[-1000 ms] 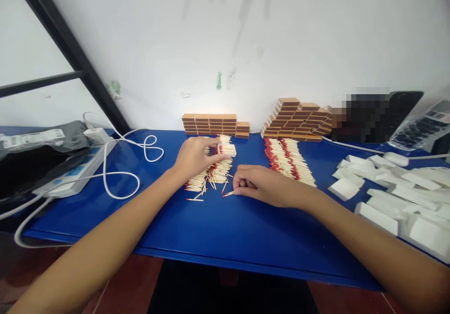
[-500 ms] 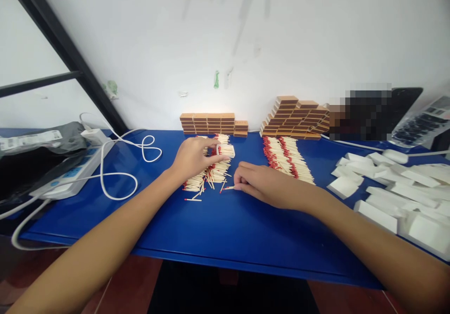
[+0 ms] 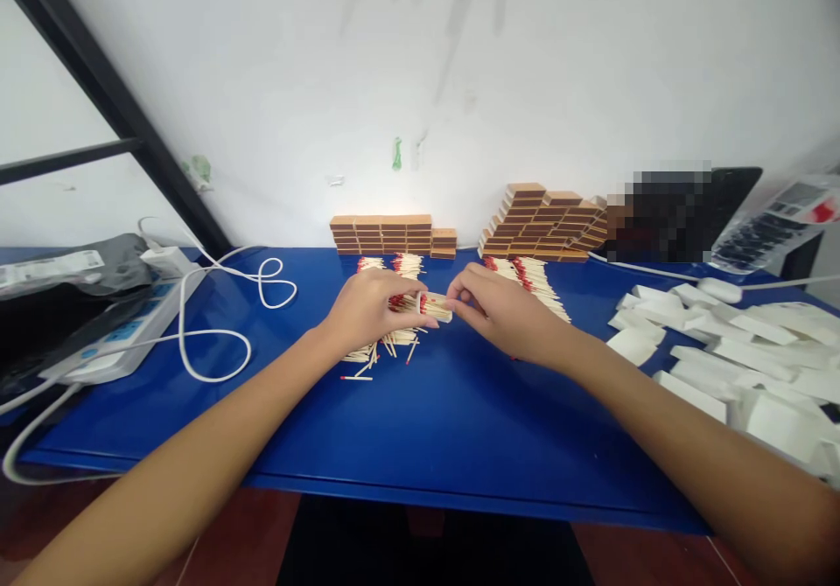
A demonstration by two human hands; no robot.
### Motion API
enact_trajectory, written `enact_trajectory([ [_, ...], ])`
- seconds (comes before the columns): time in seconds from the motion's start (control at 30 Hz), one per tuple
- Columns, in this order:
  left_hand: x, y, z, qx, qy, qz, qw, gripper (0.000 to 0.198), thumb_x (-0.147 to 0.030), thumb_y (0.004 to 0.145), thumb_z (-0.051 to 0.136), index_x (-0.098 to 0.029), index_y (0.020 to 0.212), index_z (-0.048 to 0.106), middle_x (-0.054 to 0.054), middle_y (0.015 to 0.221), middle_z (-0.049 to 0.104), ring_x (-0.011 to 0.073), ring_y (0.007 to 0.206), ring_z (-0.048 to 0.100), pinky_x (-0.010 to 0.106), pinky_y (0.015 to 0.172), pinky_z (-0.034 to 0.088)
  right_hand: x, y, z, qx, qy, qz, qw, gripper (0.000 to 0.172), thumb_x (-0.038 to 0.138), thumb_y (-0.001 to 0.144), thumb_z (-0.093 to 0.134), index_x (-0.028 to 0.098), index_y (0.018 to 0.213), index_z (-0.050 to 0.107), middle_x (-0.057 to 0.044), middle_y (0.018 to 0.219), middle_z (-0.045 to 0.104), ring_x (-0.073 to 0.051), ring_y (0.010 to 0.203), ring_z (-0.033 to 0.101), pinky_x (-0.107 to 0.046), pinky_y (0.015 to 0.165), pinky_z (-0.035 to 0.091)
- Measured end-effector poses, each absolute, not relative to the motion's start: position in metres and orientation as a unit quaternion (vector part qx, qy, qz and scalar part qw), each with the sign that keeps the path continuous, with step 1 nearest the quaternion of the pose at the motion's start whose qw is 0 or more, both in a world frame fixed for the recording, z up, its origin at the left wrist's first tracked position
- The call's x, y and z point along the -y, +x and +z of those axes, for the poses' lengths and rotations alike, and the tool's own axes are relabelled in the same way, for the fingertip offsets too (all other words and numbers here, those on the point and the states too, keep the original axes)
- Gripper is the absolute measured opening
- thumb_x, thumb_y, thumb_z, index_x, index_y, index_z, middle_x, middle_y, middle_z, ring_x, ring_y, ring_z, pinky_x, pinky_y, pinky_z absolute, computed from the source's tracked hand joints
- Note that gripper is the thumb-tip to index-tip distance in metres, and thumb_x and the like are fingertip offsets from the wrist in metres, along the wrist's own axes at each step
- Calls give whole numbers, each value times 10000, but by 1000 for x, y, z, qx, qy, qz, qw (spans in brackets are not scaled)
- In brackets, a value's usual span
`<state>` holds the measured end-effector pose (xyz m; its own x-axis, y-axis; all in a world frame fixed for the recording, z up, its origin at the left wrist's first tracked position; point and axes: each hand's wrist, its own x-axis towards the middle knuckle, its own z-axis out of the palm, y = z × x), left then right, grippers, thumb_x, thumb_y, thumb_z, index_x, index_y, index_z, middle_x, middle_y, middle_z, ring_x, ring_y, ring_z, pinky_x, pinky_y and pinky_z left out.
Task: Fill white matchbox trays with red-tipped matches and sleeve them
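Matchbox tray [image 3: 437, 307], small and white, partly filled with red-headed sticks, hanging just above the blue table [image 3: 420, 429] near its middle, between the two hands. Being gripped at its left end by the left hand [image 3: 367, 310], thumb and fingers closed narrowly around it. Being met at its right end by the right hand [image 3: 502, 313], fingertips [image 3: 454, 299] drawn together against the tray wall; not possible to tell whether a stick is also pinched there.

Judging by the pose, doing this well means holding the tray level and steady in the left grip, letting the right fingertips do the fine work at the open end. Laying sticks flat and parallel, heads all to one side, rather than crossing them. Pressing lightly, since thin card is likely to buckle under a hard squeeze. Working low over the pile, so that anything slipping lands among the rest.

Lying directly beneath the left hand: loose matches [image 3: 388, 343], jumbled, with a single match [image 3: 354, 378] apart at the near edge. Sitting just beyond the hands: rows of matches [image 3: 533, 273], neatly lined up. Standing against the wall: stacked matchboxes [image 3: 390, 234], brown, in two groups. Spreading over the right side of the table: empty white trays [image 3: 722, 350]. Resting at the far left: a power strip [image 3: 124, 324] with a looping white cable [image 3: 216, 341].
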<state>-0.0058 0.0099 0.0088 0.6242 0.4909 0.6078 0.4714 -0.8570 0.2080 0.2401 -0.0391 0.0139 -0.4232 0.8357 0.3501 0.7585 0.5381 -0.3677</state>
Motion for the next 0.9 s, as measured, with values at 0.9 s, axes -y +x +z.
enact_trajectory([
  [0.9, -9, -7, 14, -332, 874, 353, 44, 446, -641, 847, 780, -237, 1033, 812, 46, 919, 821, 220, 819, 754, 332, 761, 554, 47, 229, 14, 826, -437, 44, 352, 134, 268, 1031, 551, 204, 970, 651, -31, 885, 603, -155, 721, 535, -306, 682, 393],
])
